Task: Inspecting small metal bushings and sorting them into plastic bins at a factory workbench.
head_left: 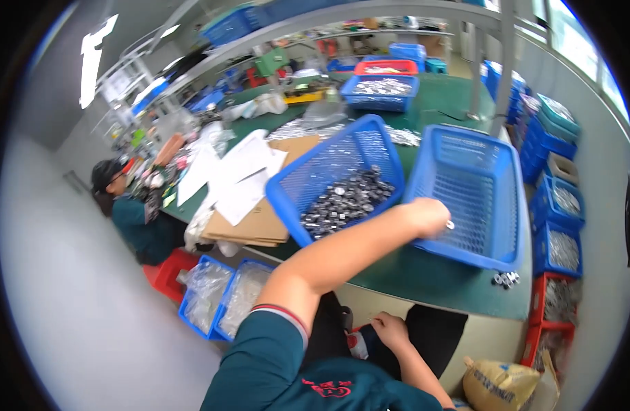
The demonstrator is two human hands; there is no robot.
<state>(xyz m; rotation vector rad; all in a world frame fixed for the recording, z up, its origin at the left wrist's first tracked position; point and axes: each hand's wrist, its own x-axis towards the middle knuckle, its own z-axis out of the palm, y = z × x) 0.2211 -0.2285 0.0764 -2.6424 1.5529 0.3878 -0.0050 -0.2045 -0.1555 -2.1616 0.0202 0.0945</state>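
My left hand [428, 216] reaches across over the near-left rim of a blue mesh basket [435, 147]. Its fingers are closed on a small shiny metal part [450, 225]; the hand is slightly blurred. To the left, a second blue basket [281, 198] is tilted and holds a heap of small dark and silvery metal parts [346, 202]. Low over my lap is my right hand [390, 330], fingers curled; whatever they hold is too small to make out. A small cluster of metal parts [507, 279] lies at the table's near right corner.
Papers [243, 175] and cardboard [250, 226] cover the green table [390, 274] on the left. Metal posts [505, 75] rise from its right side. Stacked crates [560, 212] line the right wall, with a sack [500, 383] below. A co-worker [137, 212] sits at far left.
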